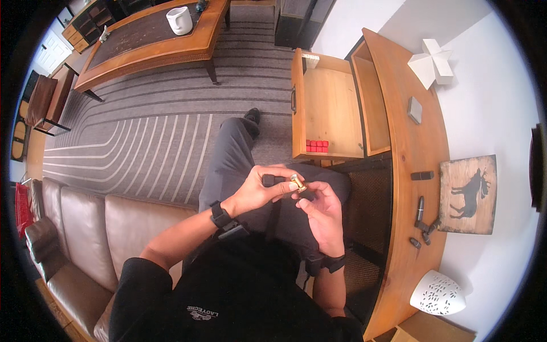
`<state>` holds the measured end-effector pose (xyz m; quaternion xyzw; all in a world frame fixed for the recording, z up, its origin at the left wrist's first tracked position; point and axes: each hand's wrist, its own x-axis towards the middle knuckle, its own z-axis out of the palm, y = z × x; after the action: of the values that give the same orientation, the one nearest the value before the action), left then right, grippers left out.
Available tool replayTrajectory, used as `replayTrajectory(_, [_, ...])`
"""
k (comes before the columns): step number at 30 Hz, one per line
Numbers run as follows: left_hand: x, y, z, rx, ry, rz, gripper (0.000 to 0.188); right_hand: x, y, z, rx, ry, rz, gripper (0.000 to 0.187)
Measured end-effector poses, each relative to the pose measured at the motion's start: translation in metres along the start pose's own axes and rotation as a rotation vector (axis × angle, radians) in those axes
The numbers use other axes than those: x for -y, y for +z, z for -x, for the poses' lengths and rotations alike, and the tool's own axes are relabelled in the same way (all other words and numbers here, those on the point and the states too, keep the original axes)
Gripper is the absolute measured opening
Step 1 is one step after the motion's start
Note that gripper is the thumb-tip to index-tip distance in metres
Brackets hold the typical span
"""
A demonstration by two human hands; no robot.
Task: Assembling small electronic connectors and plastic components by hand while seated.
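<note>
In front of my lap both hands meet at a small lipstick tube point(298, 183) with a shiny gold part and a dark lower part. My left hand point(256, 187) comes in from the left and pinches the gold part between thumb and fingers. A dark, blocky piece shows beside its fingers; I cannot tell what it is. From below, my right hand point(323, 216) closes its thumb and fingers round the dark lower part. The fingers hide some of the tube. Each wrist wears a black band.
An open wooden drawer point(330, 108) holds red small blocks point(317, 146) at its near end. On the wooden desk point(407, 142) lie several black tubes and caps, such as a black tube point(420, 208). A moose picture point(468, 194) and white pierced vase point(437, 293) stand by the wall.
</note>
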<state>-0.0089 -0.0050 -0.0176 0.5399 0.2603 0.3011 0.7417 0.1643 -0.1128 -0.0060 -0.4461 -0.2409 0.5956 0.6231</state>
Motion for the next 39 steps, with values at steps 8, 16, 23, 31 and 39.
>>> replayTrajectory(8, [-0.006,-0.003,-0.003,0.009,0.04,-0.013,0.021,0.009,-0.009,0.001,0.216,0.242,-0.281,0.036])
replayTrajectory(16, [-0.013,-0.002,-0.007,-0.002,0.075,-0.009,0.02,-0.006,-0.01,0.002,0.088,0.024,-0.075,0.035])
replayTrajectory(23, [-0.013,-0.005,-0.008,0.046,0.101,-0.011,0.02,-0.002,-0.016,-0.001,0.275,0.311,-0.108,0.065])
replayTrajectory(31, [-0.016,-0.005,-0.008,-0.018,0.076,-0.015,0.02,0.01,0.009,-0.001,0.118,0.165,-0.247,0.029])
replayTrajectory(39, [-0.017,-0.008,-0.007,-0.006,0.1,-0.057,0.019,-0.018,0.0,-0.005,0.049,-0.09,-0.01,0.038])
